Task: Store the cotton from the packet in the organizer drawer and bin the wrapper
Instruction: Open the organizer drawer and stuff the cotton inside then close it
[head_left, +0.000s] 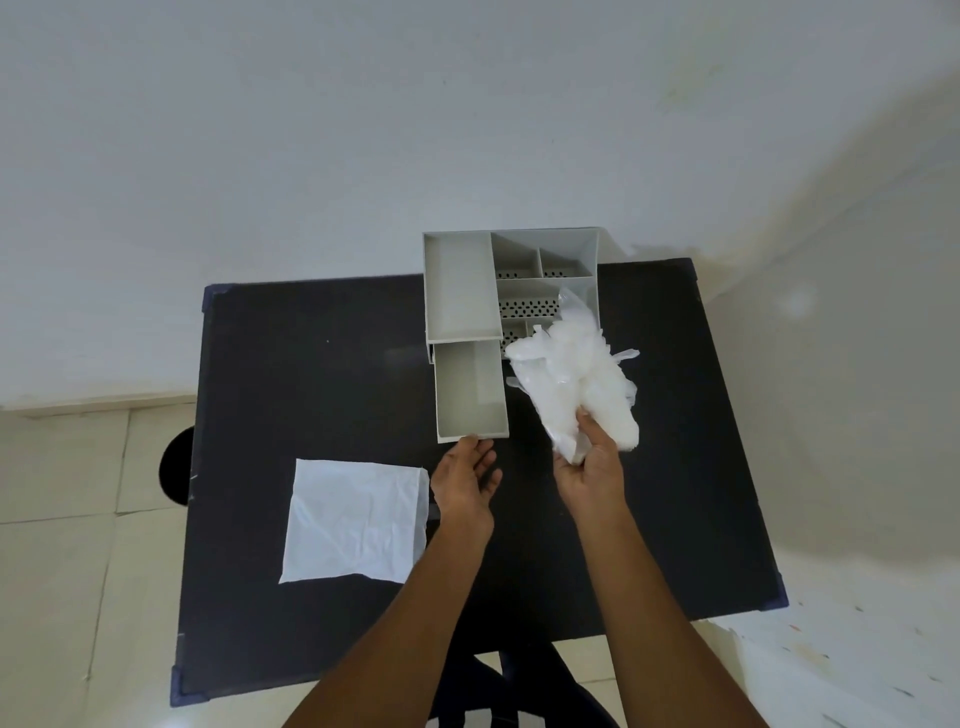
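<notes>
Now, starting at the far left, a dark round shape (177, 466), possibly the bin though too little shows to tell, sits on the floor just off the black table (311, 374) at its 9 o'clock edge. Next, a flat white cloth or paper sheet (356, 519) lies on the table at about 7 o'clock from the grey organizer (511, 283).

The organizer's drawer (471, 387) is pulled out toward the person, its long axis running 12 to 6 o'clock, and it looks empty. The left hand (465, 480) is at the drawer's near end, fingers loosely spread and grasping nothing, fingertips at or just touching the front edge; contact cannot be told for sure.

To the right, the right hand (589, 467) is clenched on the lower end of the cotton packet (574, 374), a clear crinkled wrapper with white cotton bulging from it. The packet is held up off the table, tilted from 5 to 11 o'clock, its upper end over the organizer's right-hand compartments.

The relation that matters: the open drawer lies at about 9 o'clock from the packet, just beside it. The right hand carries the load, so it likely needs to swing left over the drawer, while the nearer left hand is free to steady the drawer or pull the cotton out.
</notes>
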